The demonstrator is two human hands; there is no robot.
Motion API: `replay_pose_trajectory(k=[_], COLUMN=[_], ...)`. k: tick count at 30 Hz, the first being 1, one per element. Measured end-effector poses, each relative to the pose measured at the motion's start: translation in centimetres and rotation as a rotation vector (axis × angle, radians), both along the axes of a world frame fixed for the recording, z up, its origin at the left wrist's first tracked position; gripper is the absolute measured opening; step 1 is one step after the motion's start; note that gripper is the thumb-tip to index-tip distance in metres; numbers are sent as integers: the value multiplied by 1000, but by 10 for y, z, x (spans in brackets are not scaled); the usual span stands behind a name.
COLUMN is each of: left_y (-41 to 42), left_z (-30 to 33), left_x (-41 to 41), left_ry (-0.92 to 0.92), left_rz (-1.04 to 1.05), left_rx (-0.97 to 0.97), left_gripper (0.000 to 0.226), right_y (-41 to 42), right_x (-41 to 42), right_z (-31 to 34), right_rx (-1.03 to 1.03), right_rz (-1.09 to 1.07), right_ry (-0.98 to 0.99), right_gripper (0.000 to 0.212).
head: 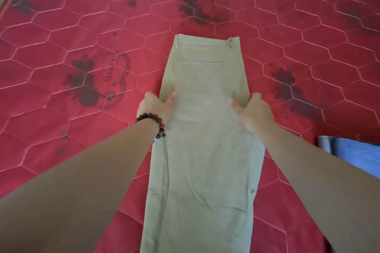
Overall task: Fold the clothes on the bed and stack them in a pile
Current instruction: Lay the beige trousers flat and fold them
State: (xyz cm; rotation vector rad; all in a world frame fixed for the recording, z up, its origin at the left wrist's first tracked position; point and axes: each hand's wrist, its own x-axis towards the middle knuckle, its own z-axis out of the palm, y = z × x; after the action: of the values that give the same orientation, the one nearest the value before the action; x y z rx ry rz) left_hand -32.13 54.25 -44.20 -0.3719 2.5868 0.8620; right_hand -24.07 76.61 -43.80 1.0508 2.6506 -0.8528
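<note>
- Two bare forearms reach forward from the near edge of the view, and between them a pair of khaki trousers (205,139) lies lengthwise on the bed (61,26), already doubled leg over leg into one long strip.
- Nearest the camera, the leg end of the trousers runs out of the bottom of the view, so the hems cannot be seen; a few soft creases cross the cloth there.
- At the right edge, a blue garment (353,154) lies on the quilt, near the trousers but apart from them; whether it is folded cannot be told.
- Farther on, about midway along the strip, the left hand (156,107), with a beaded bracelet (158,124) at its wrist, pinches the left edge, thumb on top and fingers tucked out of sight at the edge.
- Opposite it, the right hand (253,109) grips the right edge in the same manner.
- Farthest away, the waistband (205,40) lies flat with a belt loop and a back pocket showing.
- By its look the cloth is a light woven cotton, limp, not fragile, and unlikely to slide on the quilted cover.
- Lifted at one point it would sag and skew, so holding both edges level, as here, or both hem corners, seems the surest way to carry the fold up to the waistband.
</note>
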Motion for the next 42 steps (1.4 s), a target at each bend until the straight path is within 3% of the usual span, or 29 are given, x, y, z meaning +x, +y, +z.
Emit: replay_pose_trajectory(k=[2,6,9,13,18,23,27,32,42], left_y=[-9,-37,-55,-79,-106,-133,-167,-204,-263], left_z=[0,1,1,-3,0,14,18,21,43], left_x=[9,41,72,120,189,260,318,386,505], left_ry=[-108,-304,-452,-537,-671,-974,-1121,-1081,-1037], left_rz=[-24,-83,-57,-68,46,224,285,327,312], left_rx=[101,329,435,481,548,677,721,734,735], left_gripper=[59,40,32,26,45,68,96,97,115], right_y=[6,12,5,-28,-85,-131,-163,-191,-214], right_x=[17,61,89,135,216,297,363,435,535], right_z=[-5,-8,-7,-5,1,12,13,21,54], right_rx=[-44,-118,-191,-434,-549,-774,-853,-975,-1043], right_rz=[2,-21,-117,-316,-329,-376,-441,-556,-508], right_ry=[-84,-107,-57,24,-56,-144,-242,-290,-323], right_gripper=[72,58,54,58,35,22,38,76,91])
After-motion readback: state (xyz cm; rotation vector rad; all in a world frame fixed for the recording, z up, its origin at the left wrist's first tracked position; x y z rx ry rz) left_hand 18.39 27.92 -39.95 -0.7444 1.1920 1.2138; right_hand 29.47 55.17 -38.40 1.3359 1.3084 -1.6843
